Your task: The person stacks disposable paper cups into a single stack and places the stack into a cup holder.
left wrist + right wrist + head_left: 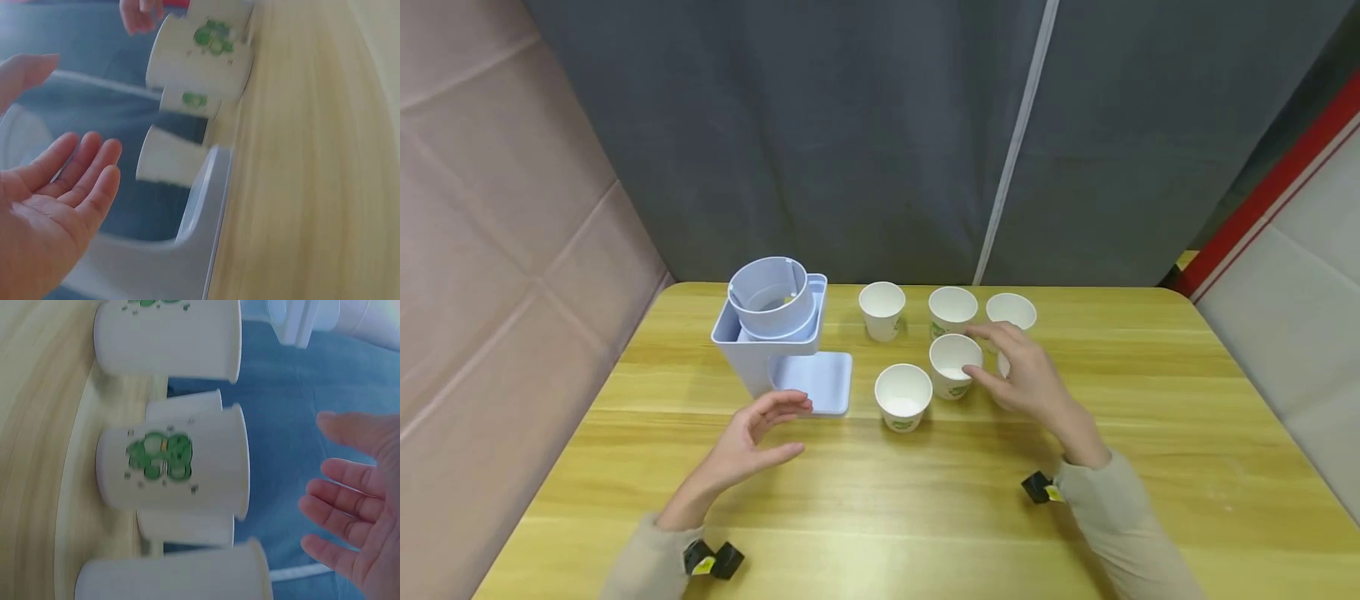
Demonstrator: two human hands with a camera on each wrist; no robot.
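Several white paper cups stand upright with their mouths up, in a front row and a back row. My right hand [1026,379] is over the right end of the front row, fingers spread and nothing held. Its fingertips overlap the rim of the middle front cup [953,358] in the head view, while the right wrist view shows a gap between the fingers and the printed cup [172,462]. Part of the rightmost front cup is hidden behind this hand. My left hand [747,446] hovers with relaxed fingers before the light-blue stand [831,375], holding nothing.
A light-blue round holder [767,292] sits on top of the stand at the left. Left of the middle front cup is another front cup [903,400]; the back row has a left cup [882,312]. A grey curtain [850,150] hangs behind the wooden table [880,517].
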